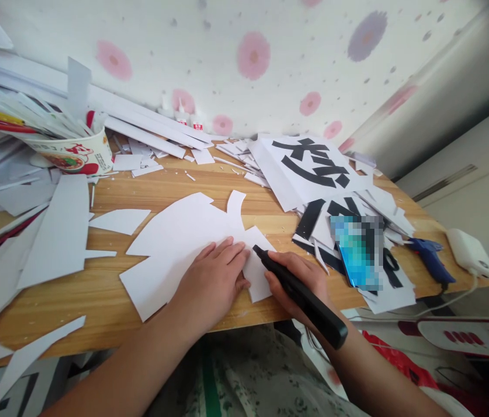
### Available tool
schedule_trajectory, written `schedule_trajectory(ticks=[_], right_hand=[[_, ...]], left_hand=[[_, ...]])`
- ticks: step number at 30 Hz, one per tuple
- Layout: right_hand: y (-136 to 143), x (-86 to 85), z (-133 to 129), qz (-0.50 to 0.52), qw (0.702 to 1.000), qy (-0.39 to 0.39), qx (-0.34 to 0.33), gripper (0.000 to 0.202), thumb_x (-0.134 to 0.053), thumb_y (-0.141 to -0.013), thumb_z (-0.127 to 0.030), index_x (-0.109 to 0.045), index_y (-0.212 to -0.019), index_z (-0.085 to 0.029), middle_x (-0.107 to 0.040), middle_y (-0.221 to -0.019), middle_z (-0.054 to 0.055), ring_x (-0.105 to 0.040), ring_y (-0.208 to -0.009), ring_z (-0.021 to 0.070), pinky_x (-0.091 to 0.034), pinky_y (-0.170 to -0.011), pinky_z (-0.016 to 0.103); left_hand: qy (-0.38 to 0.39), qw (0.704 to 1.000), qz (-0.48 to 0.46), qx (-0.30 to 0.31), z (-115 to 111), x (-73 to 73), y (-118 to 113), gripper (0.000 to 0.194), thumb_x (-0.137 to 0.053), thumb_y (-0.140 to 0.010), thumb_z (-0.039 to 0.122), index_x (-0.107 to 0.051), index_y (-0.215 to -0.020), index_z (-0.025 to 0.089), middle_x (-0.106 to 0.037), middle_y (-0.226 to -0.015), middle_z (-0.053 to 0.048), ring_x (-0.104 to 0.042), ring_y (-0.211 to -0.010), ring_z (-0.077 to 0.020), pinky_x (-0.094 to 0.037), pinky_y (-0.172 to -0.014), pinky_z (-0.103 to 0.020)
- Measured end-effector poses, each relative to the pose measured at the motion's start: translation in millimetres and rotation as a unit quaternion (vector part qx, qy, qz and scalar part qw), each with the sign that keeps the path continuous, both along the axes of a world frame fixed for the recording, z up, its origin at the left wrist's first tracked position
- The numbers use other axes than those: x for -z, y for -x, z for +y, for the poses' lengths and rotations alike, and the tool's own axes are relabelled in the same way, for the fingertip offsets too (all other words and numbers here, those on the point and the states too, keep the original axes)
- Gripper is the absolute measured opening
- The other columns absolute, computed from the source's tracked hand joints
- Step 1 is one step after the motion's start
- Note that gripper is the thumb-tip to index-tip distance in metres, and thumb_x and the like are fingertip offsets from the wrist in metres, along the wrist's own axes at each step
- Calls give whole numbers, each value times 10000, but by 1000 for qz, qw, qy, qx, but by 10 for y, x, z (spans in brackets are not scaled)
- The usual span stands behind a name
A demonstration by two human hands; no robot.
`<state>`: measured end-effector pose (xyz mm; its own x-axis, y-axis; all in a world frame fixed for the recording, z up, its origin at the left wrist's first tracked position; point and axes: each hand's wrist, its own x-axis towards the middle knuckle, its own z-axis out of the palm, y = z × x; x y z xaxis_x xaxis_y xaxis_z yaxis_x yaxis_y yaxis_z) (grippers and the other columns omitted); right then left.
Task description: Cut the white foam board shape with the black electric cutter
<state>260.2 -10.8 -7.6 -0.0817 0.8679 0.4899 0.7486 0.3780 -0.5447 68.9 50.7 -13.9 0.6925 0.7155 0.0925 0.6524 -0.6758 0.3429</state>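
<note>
Wooden worktop point(109, 313) strewn with offcuts point(121, 221): our left hand point(216, 278) lies flat, fingers nearly together, on the white cutout point(181, 231) near the front edge, right fingers point(285, 259) clamped round the black tool point(302, 298); outline looks largely shaped, we can't tell what's left.

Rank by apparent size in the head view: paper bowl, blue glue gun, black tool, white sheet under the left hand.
White sheet
Paper bowl and black tool: too close to rank
Blue glue gun
</note>
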Motion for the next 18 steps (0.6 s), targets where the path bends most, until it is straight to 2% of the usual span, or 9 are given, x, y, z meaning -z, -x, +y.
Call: schedule_trajectory(ticks=[6,13,18], right_hand=[[-10,30,-35,-9,1000,-17,-3,264,-610,-835,-199,-579,-1093,-244,-723,-879,41,-702,-736,182,-573,-663,298],[-36,19,-101,-22,1000,-10,-9,267,-609,-846,-196,-574,-1107,-240,-729,-897,57,-713,-801,203,-579,-697,318],[-37,-1,-122,-22,1000,-15,-15,271,-605,-840,-188,-571,-1105,-232,-722,-874,57,-703,-755,193,-578,-671,309]], left_hand=[[-2,1000,-21,-1,-1,9,7,447,-585,-894,263,-536,-1330,180,-543,-1419,-118,-421,-1369,-314,-369,-1103,-548],[-16,1000,2,7,-4,-8,7,410,-550,-909,254,-547,-1317,211,-534,-1430,-98,-430,-1357,-329,-382,-1088,-558],[-20,1000,2,6,-3,-4,4,400,-558,-904,246,-555,-1303,212,-537,-1426,-101,-431,-1355,-329,-386,-1083,-559]])
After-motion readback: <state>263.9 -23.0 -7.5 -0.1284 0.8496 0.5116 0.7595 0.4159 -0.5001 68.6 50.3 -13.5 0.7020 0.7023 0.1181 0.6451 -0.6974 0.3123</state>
